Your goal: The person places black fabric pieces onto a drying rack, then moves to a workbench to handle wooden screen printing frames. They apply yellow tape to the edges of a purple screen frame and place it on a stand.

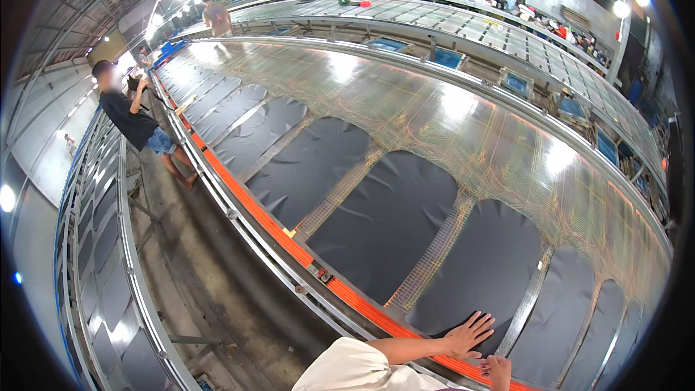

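Observation:
Dark grey fabric panels (478, 261) with rounded far ends lie in a row along a long, shiny table (441, 105). My left hand (469, 334) rests flat near the front edge of one panel, its fingers spread. Just to its right, my right hand (497, 369) is closed with its fingers curled, close to the orange strip (369, 305) that runs along the table's edge. What those fingers hold, if anything, is hidden.
A metal rail (300, 288) with a small clamp-like fitting (323, 275) borders the table. To the left, past a narrow aisle, stands another table of panels (108, 246). A person in a black shirt (130, 116) stands farther along. Blue-meshed frames (447, 58) sit beyond the table.

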Motion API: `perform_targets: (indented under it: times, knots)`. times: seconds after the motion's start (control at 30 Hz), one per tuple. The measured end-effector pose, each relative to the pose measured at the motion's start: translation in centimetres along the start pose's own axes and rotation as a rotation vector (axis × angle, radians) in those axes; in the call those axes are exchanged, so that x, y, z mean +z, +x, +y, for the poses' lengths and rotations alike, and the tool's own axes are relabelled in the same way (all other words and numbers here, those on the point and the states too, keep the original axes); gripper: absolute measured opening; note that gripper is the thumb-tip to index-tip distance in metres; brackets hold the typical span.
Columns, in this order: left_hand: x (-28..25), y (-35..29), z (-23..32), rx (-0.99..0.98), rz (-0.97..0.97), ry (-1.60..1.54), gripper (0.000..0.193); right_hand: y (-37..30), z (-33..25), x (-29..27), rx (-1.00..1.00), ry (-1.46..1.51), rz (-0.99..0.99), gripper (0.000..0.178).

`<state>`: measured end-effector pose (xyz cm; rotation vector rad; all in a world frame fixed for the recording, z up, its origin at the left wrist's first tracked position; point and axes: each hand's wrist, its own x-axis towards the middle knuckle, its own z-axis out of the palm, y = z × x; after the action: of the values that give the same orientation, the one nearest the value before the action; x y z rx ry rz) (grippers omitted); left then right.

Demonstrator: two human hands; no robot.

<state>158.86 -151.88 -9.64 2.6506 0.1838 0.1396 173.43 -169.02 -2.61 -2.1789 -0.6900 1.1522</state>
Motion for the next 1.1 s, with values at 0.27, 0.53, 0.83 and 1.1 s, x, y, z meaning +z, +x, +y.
perform_targets:
  times: [0.27,0.53,0.83,1.1]
  knots:
    - [4.4,0.1,2.8,0.223,-0.136,-0.157,0.081,-7.5,1.2,2.0,-0.029,0.247,0.129,0.032]
    - [-2.0,3.0,0.2,-0.109,0.381,0.267,0.058,-15.8,14.2,3.9,0.237,0.464,0.277,0.026]
    - [7.4,3.5,7.7,-0.237,0.059,0.438,0.076,-31.2,42.8,13.3,0.673,0.539,0.541,0.02]
    - [8.7,9.9,13.4,-0.841,0.105,0.095,0.065,-41.5,55.3,16.3,1.327,1.335,1.015,0.016]
